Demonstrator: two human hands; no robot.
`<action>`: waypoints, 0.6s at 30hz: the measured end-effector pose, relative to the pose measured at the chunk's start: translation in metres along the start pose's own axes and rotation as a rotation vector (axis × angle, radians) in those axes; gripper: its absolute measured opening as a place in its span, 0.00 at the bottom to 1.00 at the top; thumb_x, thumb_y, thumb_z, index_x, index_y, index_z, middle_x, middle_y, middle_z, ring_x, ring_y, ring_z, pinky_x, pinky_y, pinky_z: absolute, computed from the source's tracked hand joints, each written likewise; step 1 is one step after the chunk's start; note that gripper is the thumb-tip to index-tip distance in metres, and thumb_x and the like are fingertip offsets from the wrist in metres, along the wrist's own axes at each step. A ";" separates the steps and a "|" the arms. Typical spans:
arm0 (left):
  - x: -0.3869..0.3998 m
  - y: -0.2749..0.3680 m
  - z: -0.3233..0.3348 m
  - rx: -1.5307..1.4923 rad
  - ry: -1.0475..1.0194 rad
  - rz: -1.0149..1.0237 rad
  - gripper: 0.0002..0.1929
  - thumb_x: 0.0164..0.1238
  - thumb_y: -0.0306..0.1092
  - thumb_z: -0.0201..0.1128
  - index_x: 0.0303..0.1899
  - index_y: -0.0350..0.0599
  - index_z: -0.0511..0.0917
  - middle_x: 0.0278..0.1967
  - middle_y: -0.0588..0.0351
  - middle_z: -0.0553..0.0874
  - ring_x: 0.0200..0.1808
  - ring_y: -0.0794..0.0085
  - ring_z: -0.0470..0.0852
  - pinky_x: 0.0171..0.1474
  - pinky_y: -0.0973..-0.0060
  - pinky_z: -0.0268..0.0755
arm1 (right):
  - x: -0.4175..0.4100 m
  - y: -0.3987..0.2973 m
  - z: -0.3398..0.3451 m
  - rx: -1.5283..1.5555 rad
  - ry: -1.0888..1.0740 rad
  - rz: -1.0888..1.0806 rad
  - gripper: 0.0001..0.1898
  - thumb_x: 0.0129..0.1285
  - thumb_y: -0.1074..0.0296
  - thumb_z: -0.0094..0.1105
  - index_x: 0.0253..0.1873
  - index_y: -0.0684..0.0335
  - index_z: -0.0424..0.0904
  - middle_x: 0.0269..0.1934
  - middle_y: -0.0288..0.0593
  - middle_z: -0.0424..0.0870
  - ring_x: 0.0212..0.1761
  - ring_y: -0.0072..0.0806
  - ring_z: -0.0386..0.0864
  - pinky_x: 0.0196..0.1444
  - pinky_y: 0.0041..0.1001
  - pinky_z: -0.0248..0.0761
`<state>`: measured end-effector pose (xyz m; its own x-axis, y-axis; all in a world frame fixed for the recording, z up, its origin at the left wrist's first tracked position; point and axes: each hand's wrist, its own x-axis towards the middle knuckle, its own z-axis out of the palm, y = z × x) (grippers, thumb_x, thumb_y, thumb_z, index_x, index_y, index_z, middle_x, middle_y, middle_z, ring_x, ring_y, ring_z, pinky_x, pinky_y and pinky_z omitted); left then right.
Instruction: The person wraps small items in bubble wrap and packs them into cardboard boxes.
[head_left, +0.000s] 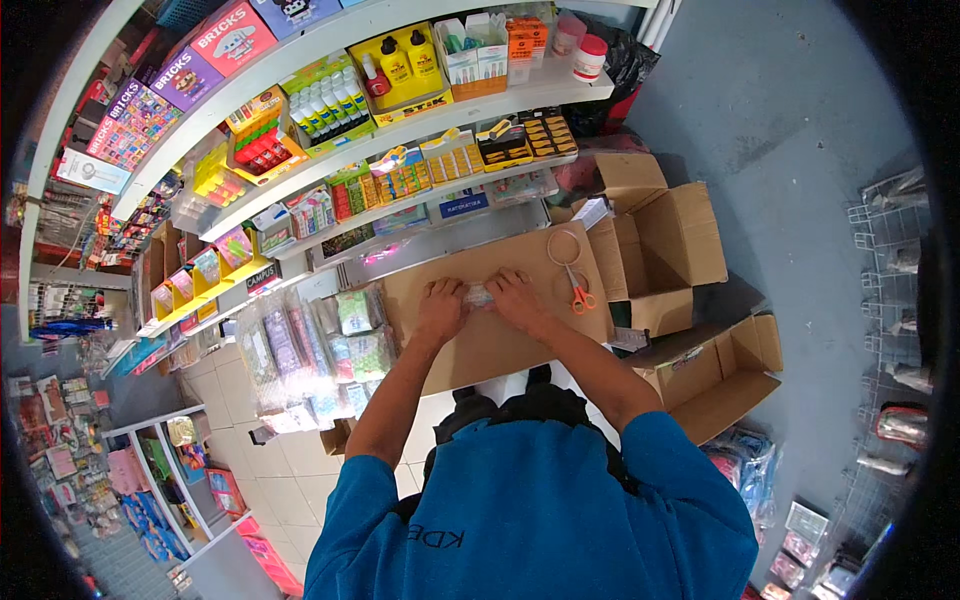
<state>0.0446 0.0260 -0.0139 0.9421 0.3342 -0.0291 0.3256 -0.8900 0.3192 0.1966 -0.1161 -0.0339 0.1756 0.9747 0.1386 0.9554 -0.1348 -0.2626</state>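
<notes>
A small packet in clear plastic (478, 294) lies on the brown cardboard-topped table (480, 352) before me. My left hand (444, 306) grips its left end with curled fingers. At the other end, my right hand (517, 298) holds the packet from above. What is inside the plastic is too small to tell. Scissors with orange handles (582, 298) rest on the cardboard to the right of my right hand. Just above them lies a thin clear ring (564, 247), perhaps a roll of tape.
Wrapped packs of goods (300, 352) are piled left of the table. An open cardboard box (660, 240) and a second open box (720, 367) stand to the right. Shelves (420, 112) with glue sticks (330, 105) and other stationery run along the far side. A wire rack (885, 300) stands far right.
</notes>
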 end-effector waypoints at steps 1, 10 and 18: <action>0.000 0.000 0.000 0.001 0.000 -0.001 0.21 0.58 0.39 0.68 0.53 0.47 0.81 0.55 0.54 0.80 0.61 0.60 0.75 0.67 0.57 0.61 | 0.001 0.000 0.001 0.005 -0.036 -0.001 0.25 0.56 0.57 0.67 0.57 0.60 0.76 0.56 0.43 0.79 0.65 0.39 0.70 0.68 0.42 0.60; -0.005 0.031 -0.006 -0.073 0.070 -0.362 0.20 0.64 0.41 0.65 0.54 0.41 0.80 0.53 0.46 0.81 0.56 0.53 0.79 0.62 0.58 0.67 | 0.005 0.011 0.008 -0.109 -0.144 -0.007 0.21 0.63 0.65 0.54 0.60 0.61 0.75 0.56 0.43 0.79 0.62 0.39 0.73 0.64 0.42 0.66; -0.012 0.057 0.033 -1.520 0.168 -0.872 0.22 0.75 0.49 0.60 0.52 0.34 0.79 0.42 0.56 0.83 0.41 0.78 0.77 0.42 0.76 0.70 | -0.016 -0.025 0.002 0.065 -0.087 0.154 0.18 0.63 0.70 0.55 0.58 0.65 0.75 0.53 0.49 0.79 0.58 0.45 0.75 0.61 0.41 0.68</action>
<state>0.0546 -0.0393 -0.0266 0.5000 0.6247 -0.5998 0.2354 0.5685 0.7883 0.1700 -0.1279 -0.0312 0.2945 0.9556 0.0094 0.9012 -0.2744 -0.3354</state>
